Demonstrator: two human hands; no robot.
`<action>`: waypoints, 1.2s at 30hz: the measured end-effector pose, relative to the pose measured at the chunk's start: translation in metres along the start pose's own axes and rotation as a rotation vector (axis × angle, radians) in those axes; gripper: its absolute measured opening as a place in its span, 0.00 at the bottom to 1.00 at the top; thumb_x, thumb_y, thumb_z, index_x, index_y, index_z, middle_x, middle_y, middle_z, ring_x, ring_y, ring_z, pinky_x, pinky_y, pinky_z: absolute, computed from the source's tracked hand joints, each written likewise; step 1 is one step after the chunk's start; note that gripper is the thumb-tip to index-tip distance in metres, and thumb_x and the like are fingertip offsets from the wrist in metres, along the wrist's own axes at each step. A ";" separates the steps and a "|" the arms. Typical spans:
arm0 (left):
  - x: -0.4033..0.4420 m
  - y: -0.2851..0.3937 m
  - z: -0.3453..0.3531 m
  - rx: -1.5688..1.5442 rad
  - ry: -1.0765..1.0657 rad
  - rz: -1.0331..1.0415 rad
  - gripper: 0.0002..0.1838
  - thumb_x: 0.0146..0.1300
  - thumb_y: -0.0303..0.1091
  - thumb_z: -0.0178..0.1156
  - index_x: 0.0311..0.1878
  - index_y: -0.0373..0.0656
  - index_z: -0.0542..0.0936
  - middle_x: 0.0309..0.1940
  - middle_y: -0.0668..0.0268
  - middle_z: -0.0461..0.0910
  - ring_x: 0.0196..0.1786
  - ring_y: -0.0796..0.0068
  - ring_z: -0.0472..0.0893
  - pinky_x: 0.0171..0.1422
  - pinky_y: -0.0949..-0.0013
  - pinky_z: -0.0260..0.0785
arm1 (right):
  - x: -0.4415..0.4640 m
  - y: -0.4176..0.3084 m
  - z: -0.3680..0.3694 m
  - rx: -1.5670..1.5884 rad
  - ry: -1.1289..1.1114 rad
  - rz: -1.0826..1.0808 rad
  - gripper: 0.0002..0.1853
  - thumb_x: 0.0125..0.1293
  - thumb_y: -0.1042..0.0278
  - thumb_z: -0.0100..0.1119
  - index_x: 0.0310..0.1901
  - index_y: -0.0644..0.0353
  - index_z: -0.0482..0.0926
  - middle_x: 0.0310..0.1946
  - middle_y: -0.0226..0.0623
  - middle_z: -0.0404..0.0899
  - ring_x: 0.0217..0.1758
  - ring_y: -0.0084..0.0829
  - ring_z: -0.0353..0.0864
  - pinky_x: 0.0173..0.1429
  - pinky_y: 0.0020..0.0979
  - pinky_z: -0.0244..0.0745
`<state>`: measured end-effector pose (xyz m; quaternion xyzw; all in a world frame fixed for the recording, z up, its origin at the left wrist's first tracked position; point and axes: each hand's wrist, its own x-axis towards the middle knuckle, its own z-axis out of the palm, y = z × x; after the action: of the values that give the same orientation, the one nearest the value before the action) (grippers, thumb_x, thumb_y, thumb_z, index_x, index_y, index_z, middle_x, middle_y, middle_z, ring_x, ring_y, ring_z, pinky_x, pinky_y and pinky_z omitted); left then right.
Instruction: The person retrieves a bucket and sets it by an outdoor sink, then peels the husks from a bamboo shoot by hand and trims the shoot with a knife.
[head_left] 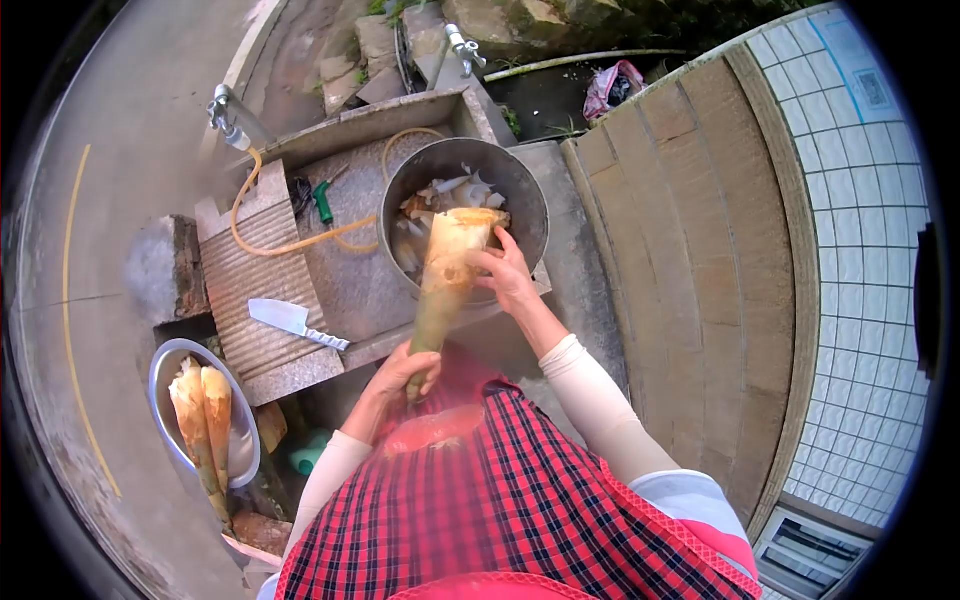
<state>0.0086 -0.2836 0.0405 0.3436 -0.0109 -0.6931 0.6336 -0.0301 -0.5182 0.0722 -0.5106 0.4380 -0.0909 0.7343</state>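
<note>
A large bamboo shoot (447,270) slants upright in front of me, its broad pale cut end over a metal pot (535,190) and its green narrow end toward my apron. My left hand (403,372) is closed around the narrow end. Near the broad end, my right hand (508,275) has its thumb and fingers against the shoot's right side. Whitish pieces and brownish scraps (468,188) lie inside the pot, partly hidden by the shoot. A cleaver (280,316) with a pale blade rests on the ribbed stone slab, left of my hands.
At left, a metal basin (168,362) holds more bamboo shoots (205,400). The stone sink (340,215) has a ribbed washboard (245,260), an orange hose (300,245) and a green-handled tool (322,202). Two taps (228,118) stand behind. Stone steps (690,240) lie at right.
</note>
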 end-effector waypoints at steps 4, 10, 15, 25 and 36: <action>0.003 -0.005 0.011 0.100 0.077 0.032 0.17 0.57 0.33 0.61 0.45 0.42 0.66 0.20 0.67 0.70 0.15 0.77 0.70 0.18 0.74 0.62 | 0.012 0.001 -0.008 0.093 -0.123 0.028 0.51 0.52 0.74 0.62 0.71 0.58 0.36 0.45 0.39 0.76 0.43 0.30 0.78 0.37 0.32 0.75; 0.002 -0.002 0.045 0.098 0.226 0.021 0.20 0.54 0.28 0.62 0.46 0.41 0.63 0.19 0.66 0.69 0.15 0.76 0.70 0.18 0.75 0.62 | 0.018 -0.005 -0.017 0.155 -0.295 0.029 0.49 0.53 0.75 0.60 0.71 0.58 0.36 0.49 0.41 0.74 0.46 0.31 0.78 0.40 0.34 0.76; 0.008 -0.016 0.058 0.149 0.354 0.065 0.21 0.56 0.28 0.61 0.50 0.40 0.63 0.18 0.68 0.69 0.13 0.79 0.67 0.16 0.75 0.57 | 0.022 -0.010 -0.021 0.189 -0.425 0.017 0.46 0.53 0.77 0.57 0.70 0.58 0.41 0.54 0.41 0.70 0.51 0.32 0.76 0.46 0.33 0.76; 0.016 -0.028 0.080 0.086 0.467 0.168 0.18 0.56 0.25 0.58 0.47 0.39 0.63 0.18 0.68 0.68 0.12 0.80 0.66 0.15 0.75 0.59 | 0.045 0.009 -0.002 -0.043 -0.335 -0.127 0.33 0.52 0.80 0.48 0.64 0.61 0.55 0.54 0.42 0.69 0.55 0.31 0.71 0.53 0.29 0.70; 0.026 -0.039 0.081 0.101 0.508 0.237 0.17 0.56 0.26 0.61 0.44 0.40 0.63 0.15 0.68 0.68 0.11 0.80 0.66 0.13 0.77 0.56 | 0.048 0.010 0.001 -0.248 -0.292 -0.208 0.35 0.53 0.77 0.50 0.65 0.70 0.52 0.58 0.48 0.65 0.61 0.35 0.65 0.64 0.30 0.62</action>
<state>-0.0638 -0.3329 0.0729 0.5338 0.0736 -0.5044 0.6747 -0.0038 -0.5406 0.0376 -0.6470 0.2798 -0.0366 0.7083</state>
